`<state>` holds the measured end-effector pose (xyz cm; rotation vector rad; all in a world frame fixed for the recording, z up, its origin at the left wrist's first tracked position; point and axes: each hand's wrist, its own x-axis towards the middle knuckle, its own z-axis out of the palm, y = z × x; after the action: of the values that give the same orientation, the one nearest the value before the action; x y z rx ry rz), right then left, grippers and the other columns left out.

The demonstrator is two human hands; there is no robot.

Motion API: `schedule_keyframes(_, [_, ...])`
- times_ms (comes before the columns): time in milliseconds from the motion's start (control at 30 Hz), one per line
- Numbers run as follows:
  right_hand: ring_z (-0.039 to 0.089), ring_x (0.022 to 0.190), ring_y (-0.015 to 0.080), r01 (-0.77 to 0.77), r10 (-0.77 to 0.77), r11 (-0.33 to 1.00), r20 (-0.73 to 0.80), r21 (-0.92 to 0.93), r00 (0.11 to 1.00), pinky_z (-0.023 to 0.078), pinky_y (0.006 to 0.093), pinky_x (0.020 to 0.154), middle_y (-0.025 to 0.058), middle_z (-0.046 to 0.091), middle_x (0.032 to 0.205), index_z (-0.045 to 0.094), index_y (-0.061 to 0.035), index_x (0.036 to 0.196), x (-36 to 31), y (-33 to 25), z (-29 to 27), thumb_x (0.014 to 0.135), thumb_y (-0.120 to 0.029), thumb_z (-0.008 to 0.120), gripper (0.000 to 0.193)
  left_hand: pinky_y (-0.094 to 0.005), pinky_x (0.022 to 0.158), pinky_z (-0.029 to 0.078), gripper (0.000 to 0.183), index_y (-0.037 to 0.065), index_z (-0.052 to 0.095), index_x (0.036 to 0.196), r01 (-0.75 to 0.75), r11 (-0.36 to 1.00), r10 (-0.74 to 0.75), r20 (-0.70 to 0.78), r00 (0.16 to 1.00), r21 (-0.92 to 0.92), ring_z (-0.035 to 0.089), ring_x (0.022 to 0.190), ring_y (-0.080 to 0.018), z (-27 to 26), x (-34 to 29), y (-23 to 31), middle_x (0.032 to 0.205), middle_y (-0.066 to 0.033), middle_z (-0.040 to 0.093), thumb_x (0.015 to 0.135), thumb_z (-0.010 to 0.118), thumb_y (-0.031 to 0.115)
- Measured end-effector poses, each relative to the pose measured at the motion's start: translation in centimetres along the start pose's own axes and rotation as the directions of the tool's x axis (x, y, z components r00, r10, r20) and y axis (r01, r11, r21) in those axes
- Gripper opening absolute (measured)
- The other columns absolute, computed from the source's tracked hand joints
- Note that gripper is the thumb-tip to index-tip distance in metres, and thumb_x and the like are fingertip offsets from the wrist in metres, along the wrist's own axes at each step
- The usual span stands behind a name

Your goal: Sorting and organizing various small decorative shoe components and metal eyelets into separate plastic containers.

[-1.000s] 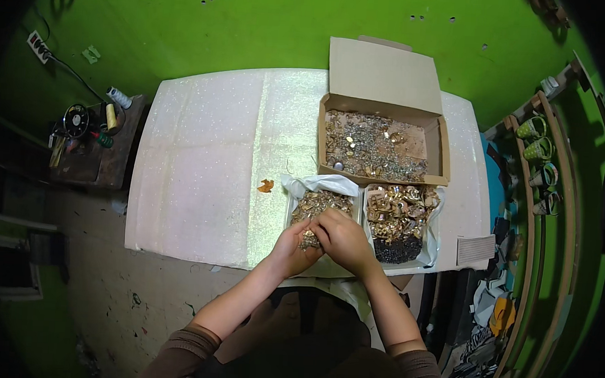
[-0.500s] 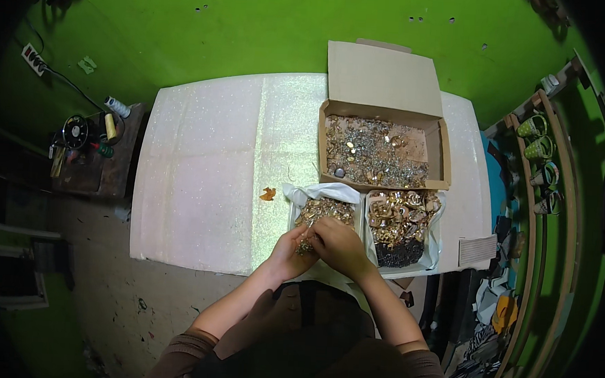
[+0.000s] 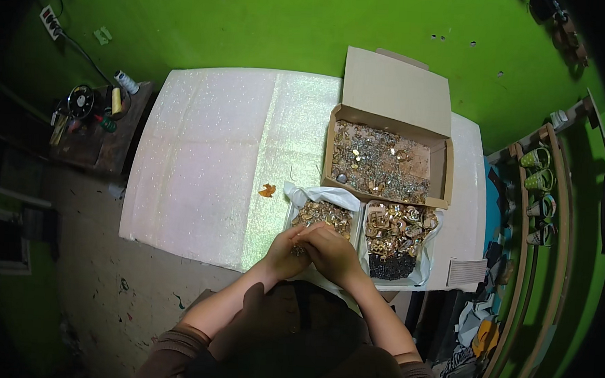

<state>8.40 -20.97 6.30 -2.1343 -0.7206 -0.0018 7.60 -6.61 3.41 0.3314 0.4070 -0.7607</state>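
My left hand (image 3: 285, 256) is curled at the front of a small lined tray (image 3: 290, 219) holding gold and silver metal pieces (image 3: 325, 216). A few small metal pieces (image 3: 299, 251) show in its cupped palm. My right hand (image 3: 333, 254) is bent over it, with its fingers closed against the left hand's fingers. The back of the right hand hides what its fingertips hold. Beside it on the right, a second lined tray (image 3: 430, 254) contains larger gold pieces (image 3: 400, 225) and a heap of small black pieces (image 3: 391, 267).
An open cardboard box (image 3: 442, 172) with scattered small metal parts stands behind the trays. An orange-brown scrap (image 3: 267, 190) lies on the glittery white table covering (image 3: 194, 163). A grey ridged pad (image 3: 467, 272) is at the right edge. Thread spools (image 3: 126, 82) stand on a side table.
The view has shifted and tilted, moving the whole scene in the picture. My hands stay together at the left tray, with the right hand's fingers now further over the left.
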Motion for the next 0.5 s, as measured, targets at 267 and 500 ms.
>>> schedule_keyframes(267, [0.060,0.081,0.0267,-0.024,0.026,0.989,0.011,-0.148,1.000,0.049,0.0353,0.068,0.0065,0.061,0.084,0.062,-0.0084,0.086,-0.9,-0.3,0.1,0.075,-0.007,0.062,0.011,-0.0334,0.098,0.037,0.044,0.008,0.045,0.130,0.011,1.000,-0.011,-0.035,0.999,-0.020,0.049,0.113,-0.0169,-1.4,0.2,-1.1,0.125,-0.0039,0.051,0.098,0.025,0.030])
schedule_keyframes(500, [0.059,0.075,0.0269,-0.078,-0.016,0.925,-0.245,-0.373,0.969,0.047,0.0365,0.065,0.0073,0.059,0.081,0.061,-0.0074,0.082,-0.7,-1.7,-0.9,0.075,-0.007,0.059,0.007,-0.0362,0.094,0.044,0.043,0.004,0.044,0.130,0.034,0.974,-0.025,0.044,0.999,-0.225,0.051,0.114,-0.0225,-2.7,0.1,-1.2,0.125,-0.0114,0.052,0.098,0.028,0.027])
